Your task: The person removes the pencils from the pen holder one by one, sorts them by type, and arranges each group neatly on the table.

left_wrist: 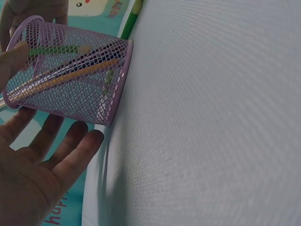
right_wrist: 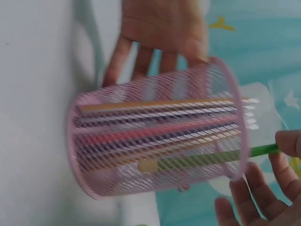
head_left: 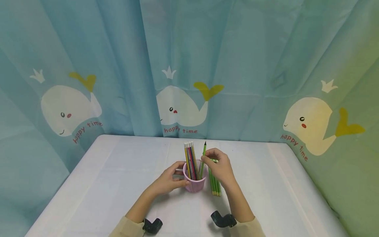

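A pink mesh pencil cup (head_left: 194, 188) stands upright on the table. Inside it lean several pencils (head_left: 190, 159) in yellow, red and dark colours, white erasers upward. My left hand (head_left: 168, 180) holds the cup from the left, thumb near the rim and fingers along the side. With thumb and fingertips my right hand (head_left: 219, 167) pinches a green pencil (head_left: 204, 149), its dark tip up. The right wrist view shows this green pencil's eraser end (right_wrist: 148, 165) inside the cup, above its base. Several more green pencils (head_left: 215, 188) lie beside the cup, partly behind my right hand.
A white-covered table (head_left: 118, 197) carries everything. Behind it hangs a blue-green curtain (head_left: 248, 65) printed with whales. Dark curved pieces (head_left: 153, 226) are worn on both wrists.
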